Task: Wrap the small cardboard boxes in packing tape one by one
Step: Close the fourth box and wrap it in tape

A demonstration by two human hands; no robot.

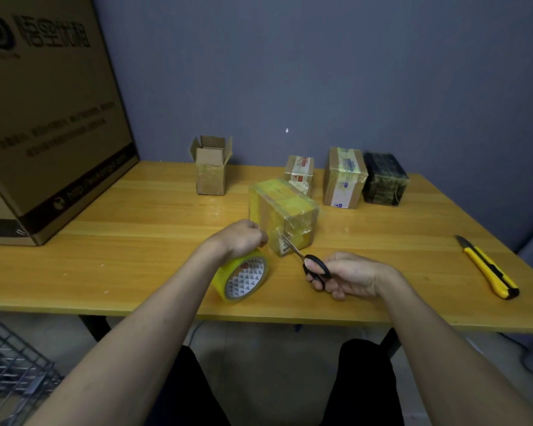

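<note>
A small cardboard box (pixel 282 210) wrapped in yellowish tape stands near the middle of the wooden table (pixel 136 235). My left hand (pixel 240 238) grips the top of a yellow tape roll (pixel 243 278) that stands on edge just left of the box. A strip of tape runs from the roll to the box's near corner. My right hand (pixel 348 276) holds black-handled scissors (pixel 308 259), whose blades reach up to that strip at the box corner.
At the back stand an open small box (pixel 211 167), two taped boxes (pixel 300 175) (pixel 343 181) and a dark wrapped box (pixel 383 179). A yellow utility knife (pixel 490 269) lies at the right. A large carton (pixel 43 112) fills the left; a wire rack (pixel 10 370) sits below.
</note>
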